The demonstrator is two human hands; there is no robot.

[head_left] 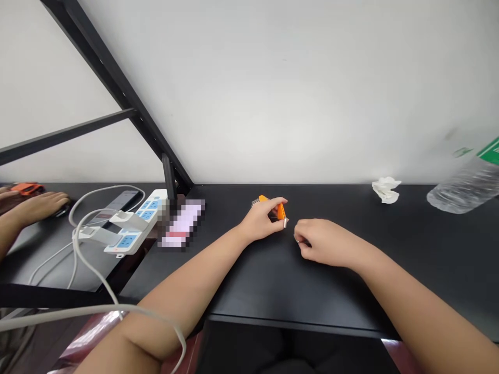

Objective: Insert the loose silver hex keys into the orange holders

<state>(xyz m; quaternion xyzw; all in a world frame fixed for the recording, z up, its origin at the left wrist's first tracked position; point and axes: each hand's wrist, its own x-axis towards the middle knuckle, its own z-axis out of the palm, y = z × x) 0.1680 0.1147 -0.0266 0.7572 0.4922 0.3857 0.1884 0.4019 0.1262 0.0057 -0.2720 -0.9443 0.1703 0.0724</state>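
Note:
My left hand (264,219) is closed around an orange hex key set (281,211) a little above the black table. Thin metal rods stick out of its orange plastic body on the far left side, and a short metal piece shows at the thumb tip. Just to the right, my right hand (325,241) is curled with its fingertips pinched together, apart from the set. A tiny shiny bit shows at those fingertips, too small to name.
On the black table (249,280) lie a blurred phone (182,223), crumpled tissue (385,189) and a plastic bottle (468,187). Left are a white power strip (134,241) with cables, a black metal frame (113,78) and another person's hand (42,205). A white wall stands behind.

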